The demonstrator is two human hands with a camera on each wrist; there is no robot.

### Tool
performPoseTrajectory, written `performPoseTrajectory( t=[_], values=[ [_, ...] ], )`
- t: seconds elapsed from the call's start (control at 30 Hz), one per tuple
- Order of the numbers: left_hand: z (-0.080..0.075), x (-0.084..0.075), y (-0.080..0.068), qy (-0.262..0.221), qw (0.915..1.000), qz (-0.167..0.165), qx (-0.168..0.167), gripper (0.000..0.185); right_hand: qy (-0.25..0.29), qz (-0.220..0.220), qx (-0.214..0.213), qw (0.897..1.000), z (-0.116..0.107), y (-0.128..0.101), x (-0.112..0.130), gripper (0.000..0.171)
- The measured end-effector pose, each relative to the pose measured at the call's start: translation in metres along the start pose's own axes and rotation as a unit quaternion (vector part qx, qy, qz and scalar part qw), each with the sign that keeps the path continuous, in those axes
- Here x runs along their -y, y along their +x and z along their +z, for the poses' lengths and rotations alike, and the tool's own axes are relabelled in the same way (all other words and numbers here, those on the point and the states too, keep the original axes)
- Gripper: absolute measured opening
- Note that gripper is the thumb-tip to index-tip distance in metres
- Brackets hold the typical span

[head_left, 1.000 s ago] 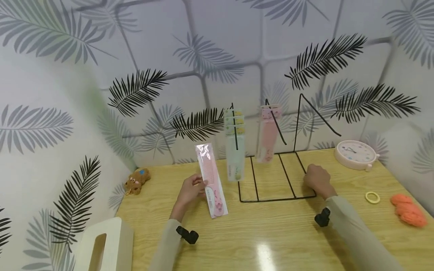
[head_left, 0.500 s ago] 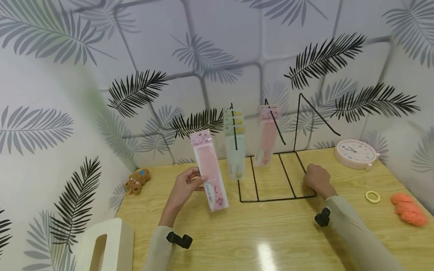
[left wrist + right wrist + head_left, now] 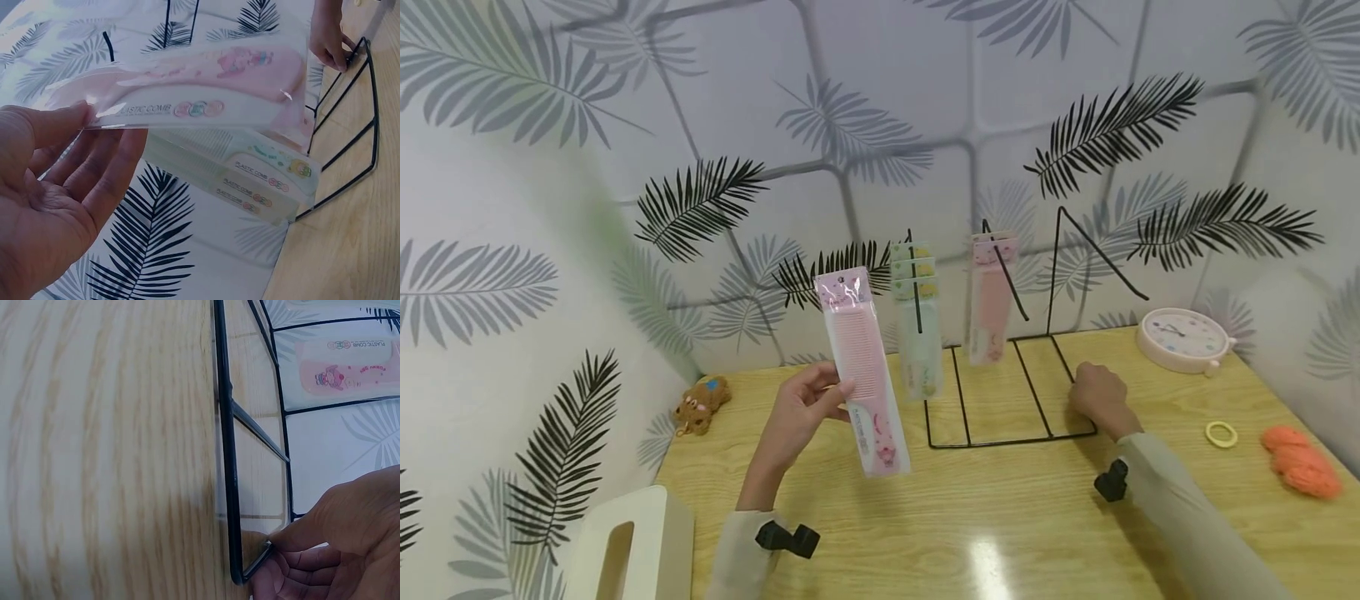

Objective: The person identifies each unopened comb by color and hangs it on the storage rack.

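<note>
In the head view my left hand (image 3: 797,408) holds a pink plastic comb (image 3: 867,367) in a clear packet, thumb in front and fingers behind. The packet stands nearly upright, its top leaning left. The left wrist view shows the thumb pinching the comb packet (image 3: 206,81) against the fingers. Just right of it, green packaged combs (image 3: 919,350) hang from the left hook of a black wire rack (image 3: 1000,442). Pink packaged combs (image 3: 992,308) hang on its middle hook. My right hand (image 3: 1099,400) grips the rack's base at the right side; the right wrist view shows thumb and fingers around the wire (image 3: 231,481).
A pink clock (image 3: 1183,337) lies at the back right. Nearer are a yellow ring (image 3: 1221,434) and an orange yarn bundle (image 3: 1302,463). On the left are a brown plush toy (image 3: 700,406) and a white tissue box (image 3: 662,542). The patterned wall (image 3: 880,108) stands behind the rack.
My left hand has lifted the pink comb packet and turned its face more toward the head camera. The pink packets on the middle hook swung slightly. My right hand stays on the rack.
</note>
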State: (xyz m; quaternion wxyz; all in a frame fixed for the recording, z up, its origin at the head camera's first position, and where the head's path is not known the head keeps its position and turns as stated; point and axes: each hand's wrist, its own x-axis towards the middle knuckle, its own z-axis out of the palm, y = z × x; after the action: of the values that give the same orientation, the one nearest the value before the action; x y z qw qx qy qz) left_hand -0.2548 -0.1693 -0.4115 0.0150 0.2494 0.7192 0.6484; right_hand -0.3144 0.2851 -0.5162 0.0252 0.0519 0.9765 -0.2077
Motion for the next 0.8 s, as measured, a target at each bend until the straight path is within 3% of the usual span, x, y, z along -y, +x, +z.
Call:
performPoseTrajectory(
  t=[0.23, 0.47, 0.8],
  values=[
    [0.012, -0.011, -0.002, -0.024, 0.9992, 0.026, 0.016, 0.035, 0.0, 0.004, 0.0, 1.0, 0.001, 0.0, 0.0, 0.03],
    [0.035, -0.021, -0.001, -0.02, 0.9965, 0.047, 0.066, 0.03, 0.001, -0.003, -0.003, 1.0, 0.0, 0.0, 0.0, 0.032],
    [0.078, -0.021, 0.0, -0.034, 0.9903, -0.004, 0.135, 0.02, 0.003, -0.005, -0.01, 1.0, 0.0, -0.001, 0.0, 0.034]
  ],
)
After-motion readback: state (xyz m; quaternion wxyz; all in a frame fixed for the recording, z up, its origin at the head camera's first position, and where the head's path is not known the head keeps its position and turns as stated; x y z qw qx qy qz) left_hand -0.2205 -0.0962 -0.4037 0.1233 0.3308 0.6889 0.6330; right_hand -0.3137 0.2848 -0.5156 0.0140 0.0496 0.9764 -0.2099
